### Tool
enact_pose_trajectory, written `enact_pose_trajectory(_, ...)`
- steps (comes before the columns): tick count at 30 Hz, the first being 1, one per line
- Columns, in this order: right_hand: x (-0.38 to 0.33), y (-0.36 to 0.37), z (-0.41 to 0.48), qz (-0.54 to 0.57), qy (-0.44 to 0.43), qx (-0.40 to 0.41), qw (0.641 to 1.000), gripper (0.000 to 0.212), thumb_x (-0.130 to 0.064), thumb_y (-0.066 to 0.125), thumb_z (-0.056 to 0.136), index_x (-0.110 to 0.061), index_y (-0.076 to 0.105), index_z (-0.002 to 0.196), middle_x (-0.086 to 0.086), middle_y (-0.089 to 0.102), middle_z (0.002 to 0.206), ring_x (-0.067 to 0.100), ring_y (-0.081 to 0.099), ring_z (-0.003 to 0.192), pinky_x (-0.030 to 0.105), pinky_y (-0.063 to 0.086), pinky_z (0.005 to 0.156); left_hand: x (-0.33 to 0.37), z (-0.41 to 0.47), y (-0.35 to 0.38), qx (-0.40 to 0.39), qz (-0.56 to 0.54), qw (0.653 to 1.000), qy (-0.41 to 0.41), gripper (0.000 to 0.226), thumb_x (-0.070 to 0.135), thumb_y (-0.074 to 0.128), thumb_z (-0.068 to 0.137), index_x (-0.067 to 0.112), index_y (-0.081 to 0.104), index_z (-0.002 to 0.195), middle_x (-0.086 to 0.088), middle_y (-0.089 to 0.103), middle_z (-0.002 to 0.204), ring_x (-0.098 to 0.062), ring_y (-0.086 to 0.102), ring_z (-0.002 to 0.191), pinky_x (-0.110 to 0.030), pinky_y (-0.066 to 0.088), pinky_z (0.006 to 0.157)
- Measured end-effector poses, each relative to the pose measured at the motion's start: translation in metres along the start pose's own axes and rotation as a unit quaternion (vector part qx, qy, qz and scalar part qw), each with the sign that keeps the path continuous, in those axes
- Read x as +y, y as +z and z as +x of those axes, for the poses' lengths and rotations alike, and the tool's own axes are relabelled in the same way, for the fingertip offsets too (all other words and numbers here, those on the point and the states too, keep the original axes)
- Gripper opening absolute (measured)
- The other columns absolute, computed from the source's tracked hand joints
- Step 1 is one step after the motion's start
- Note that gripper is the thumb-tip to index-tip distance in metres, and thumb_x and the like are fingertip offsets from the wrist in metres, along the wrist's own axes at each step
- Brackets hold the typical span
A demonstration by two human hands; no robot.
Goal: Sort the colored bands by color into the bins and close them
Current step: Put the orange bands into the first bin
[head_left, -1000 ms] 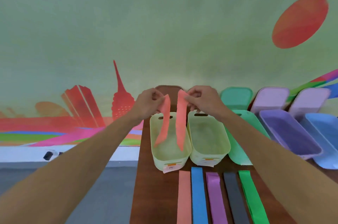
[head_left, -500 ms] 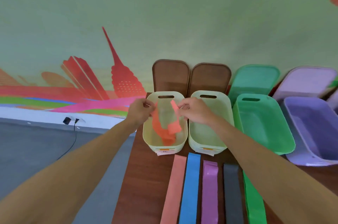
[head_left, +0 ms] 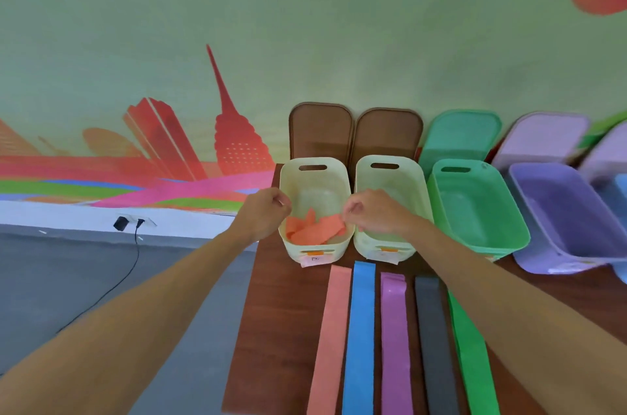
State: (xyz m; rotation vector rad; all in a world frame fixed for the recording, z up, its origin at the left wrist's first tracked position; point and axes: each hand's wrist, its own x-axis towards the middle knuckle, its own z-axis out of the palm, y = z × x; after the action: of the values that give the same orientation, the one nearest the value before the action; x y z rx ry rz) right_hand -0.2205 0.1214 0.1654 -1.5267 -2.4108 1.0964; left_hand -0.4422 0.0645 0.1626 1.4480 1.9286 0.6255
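The left hand (head_left: 268,211) hangs over the left rim of the leftmost cream bin (head_left: 300,245), its fingers curled in loosely with thumb near forefinger; nothing shows between them, so it looks empty, though the curl hides the fingertips. The right hand (head_left: 371,214) sits over the wall shared by that bin and the second cream bin (head_left: 415,197), fingertips drawn together at the edge of the orange band (head_left: 314,228); whether it pinches the band's corner or has let go I cannot tell. The orange band lies crumpled on the floor of the leftmost bin, folded over itself, so this colour seems to be in place. Both hands flank the bin, which fits lowering a long floppy strip by its two ends. Further right stand a green bin (head_left: 512,238) and a purple bin (head_left: 529,255), both open and apparently bare. Behind the bins, two brown lids (head_left: 320,129), a green lid (head_left: 459,133) and a purple lid (head_left: 543,136) lean against the wall, each behind its bin, handy for closing. On the wooden table (head_left: 274,313) nearer the person, five bands lie flat side by side: salmon band (head_left: 330,340), blue band (head_left: 361,336), purple band (head_left: 393,343), dark grey band (head_left: 432,343) and green band (head_left: 471,357), the last partly under the right forearm. Most of the sorting appears still to be done.
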Motion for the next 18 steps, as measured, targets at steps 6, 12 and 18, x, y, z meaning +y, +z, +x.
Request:
enact_pose_trajectory(6, 0.010, 0.039, -0.048, -0.082, 0.043, -0.029, 0.995, 0.021, -0.021, 0.056, 0.089, -0.004, 0.068, 0.090, 0.010, 0.068, 0.092, 0.018, 0.061, 0.073, 0.028, 0.048, 0.070, -0.021, -0.047, 0.026, -0.062, 0.068, 0.995, 0.042, 0.018, 0.028, 0.050, 0.089, 0.017, 0.063, 0.094, -0.001, 0.065, 0.085, -0.023, 0.061, 0.085, -0.032, 0.047, 0.076)
enact_pose_trajectory(12, 0.044, 0.077, -0.050, -0.109, 0.073, -0.069, 0.989, 0.020, -0.022, 0.055, 0.090, -0.012, 0.068, 0.102, 0.004, 0.067, 0.102, 0.019, 0.062, 0.089, 0.034, 0.051, 0.081, -0.055, -0.061, 0.060, -0.141, 0.114, 0.983, 0.013, 0.020, 0.030, 0.050, 0.087, 0.020, 0.067, 0.090, 0.002, 0.068, 0.092, -0.020, 0.063, 0.088, -0.030, 0.051, 0.081)
enact_pose_trajectory(18, 0.086, 0.121, -0.023, -0.126, 0.112, -0.061, 0.984, 0.028, -0.031, 0.051, 0.093, -0.014, 0.059, 0.113, 0.008, 0.064, 0.108, 0.027, 0.062, 0.097, 0.041, 0.053, 0.083, -0.079, -0.054, 0.112, -0.172, 0.105, 0.979, -0.043, 0.014, 0.024, 0.054, 0.087, 0.020, 0.067, 0.091, 0.004, 0.069, 0.096, -0.015, 0.063, 0.090, -0.027, 0.049, 0.083)
